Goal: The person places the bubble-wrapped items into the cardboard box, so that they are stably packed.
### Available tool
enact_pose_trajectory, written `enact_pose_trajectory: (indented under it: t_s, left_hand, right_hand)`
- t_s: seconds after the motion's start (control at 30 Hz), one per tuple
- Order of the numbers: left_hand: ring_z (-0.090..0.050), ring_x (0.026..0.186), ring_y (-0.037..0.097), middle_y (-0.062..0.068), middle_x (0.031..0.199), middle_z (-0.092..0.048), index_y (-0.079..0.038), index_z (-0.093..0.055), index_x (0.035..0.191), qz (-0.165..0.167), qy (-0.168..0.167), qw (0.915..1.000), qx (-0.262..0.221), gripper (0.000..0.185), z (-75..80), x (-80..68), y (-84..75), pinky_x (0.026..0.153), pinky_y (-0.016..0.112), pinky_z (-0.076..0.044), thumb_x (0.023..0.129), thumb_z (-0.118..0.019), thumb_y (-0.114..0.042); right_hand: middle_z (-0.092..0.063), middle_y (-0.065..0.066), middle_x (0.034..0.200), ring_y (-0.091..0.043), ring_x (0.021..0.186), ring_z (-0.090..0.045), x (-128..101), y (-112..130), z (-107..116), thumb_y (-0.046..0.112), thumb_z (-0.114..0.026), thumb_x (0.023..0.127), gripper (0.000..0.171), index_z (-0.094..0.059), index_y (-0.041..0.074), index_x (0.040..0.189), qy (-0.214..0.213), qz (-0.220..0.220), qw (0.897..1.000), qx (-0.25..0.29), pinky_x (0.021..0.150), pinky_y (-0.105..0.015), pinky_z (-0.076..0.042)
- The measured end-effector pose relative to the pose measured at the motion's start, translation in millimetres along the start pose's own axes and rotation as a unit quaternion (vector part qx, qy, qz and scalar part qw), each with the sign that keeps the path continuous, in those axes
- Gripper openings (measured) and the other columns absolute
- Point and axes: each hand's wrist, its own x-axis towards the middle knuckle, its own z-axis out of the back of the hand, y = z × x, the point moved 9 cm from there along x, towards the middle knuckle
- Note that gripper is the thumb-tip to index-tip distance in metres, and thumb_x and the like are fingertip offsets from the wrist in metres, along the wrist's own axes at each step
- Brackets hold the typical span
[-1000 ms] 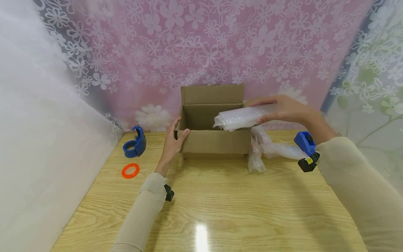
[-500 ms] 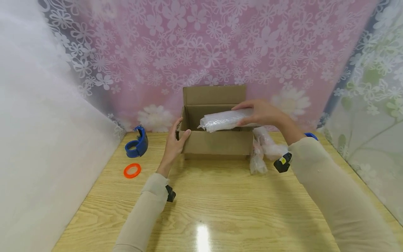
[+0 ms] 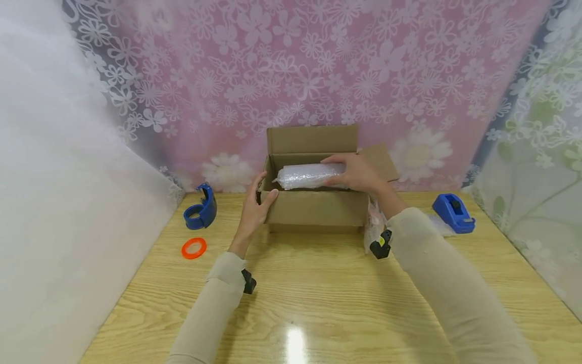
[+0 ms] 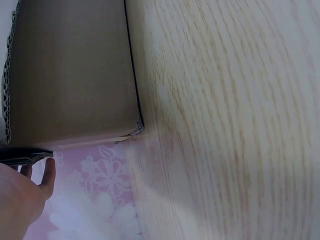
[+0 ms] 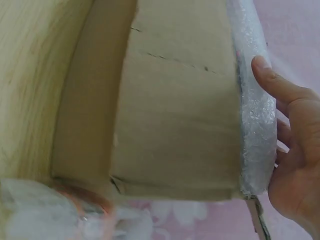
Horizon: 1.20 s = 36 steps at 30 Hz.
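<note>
Bubble-wrap bundle [image 3: 302,176] is gripped by the right hand [image 3: 357,173], thumb and fingers spread around it, in the mouth of the box [image 3: 316,208], between the 2 hands. Box corner's pinched by the left hand [image 3: 252,210]. Probably best lowered level so nothing's snagged.

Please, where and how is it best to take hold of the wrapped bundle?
From above, probably near the middle of the bundle: it is long and lies left to right in the open top of the box, which crowds its long sides and leaves its upper side freest.
</note>
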Motion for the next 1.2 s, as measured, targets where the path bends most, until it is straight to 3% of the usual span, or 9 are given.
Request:
enact_pose_trajectory:
  t_s: [0.37,0.57,0.73,0.93,1.2]
  left_hand:
    - [-0.026,0.154,0.023,-0.005,0.167,-0.032,-0.033,-0.039,0.161,-0.003,-0.004,1.0,-0.007,0.069,1.3,-0.3,2.5,0.122,0.06,-0.022,0.1,-0.066,-0.051]
    - [-0.027,0.154,0.029,-0.004,0.167,-0.031,-0.033,-0.039,0.16,0.007,-0.003,0.9999,0.009,0.07,0.1,0.4,3.2,0.121,0.063,-0.024,0.099,-0.066,-0.054]
    - [-0.024,0.156,0.029,-0.007,0.168,-0.029,-0.033,-0.036,0.162,0.011,0.008,0.9999,0.0,0.073,-0.1,0.3,3.4,0.12,0.065,-0.023,0.099,-0.064,-0.057]
    - [-0.023,0.156,0.028,-0.007,0.167,-0.028,-0.033,-0.035,0.163,0.007,0.012,0.9999,-0.01,0.072,-2.1,0.0,1.3,0.12,0.065,-0.024,0.1,-0.064,-0.055]
    - [-0.022,0.156,0.027,-0.007,0.168,-0.026,-0.036,-0.035,0.162,0.01,0.013,0.9997,-0.02,0.069,-1.7,-0.5,3.6,0.121,0.065,-0.022,0.101,-0.063,-0.055]
  right_hand:
    - [-0.054,-0.016,0.153,-0.04,0.143,-0.045,11,-6,-22,0.033,-0.082,0.092,0.061,-0.061,0.013,0.147,-0.007,-0.006,1.0,-0.022,0.117,-0.057,-0.036]
    - [-0.052,-0.017,0.155,-0.041,0.145,-0.043,13,-9,-29,0.033,-0.08,0.093,0.063,-0.059,0.013,0.149,0.0,-0.018,0.999,-0.027,0.117,-0.058,-0.036]
    - [-0.056,-0.015,0.151,-0.041,0.144,-0.044,14,-3,-29,0.027,-0.081,0.093,0.061,-0.059,0.013,0.148,-0.007,-0.002,1.0,-0.011,0.116,-0.058,-0.036]
    - [-0.054,-0.009,0.154,-0.035,0.147,-0.041,3,4,-11,0.03,-0.079,0.095,0.059,-0.059,0.017,0.148,-0.026,0.018,0.999,0.041,0.117,-0.058,-0.035]
    - [-0.059,-0.012,0.147,-0.035,0.145,-0.043,-27,3,40,0.027,-0.076,0.098,0.051,-0.062,0.013,0.145,-0.074,0.047,0.993,0.076,0.117,-0.057,-0.033]
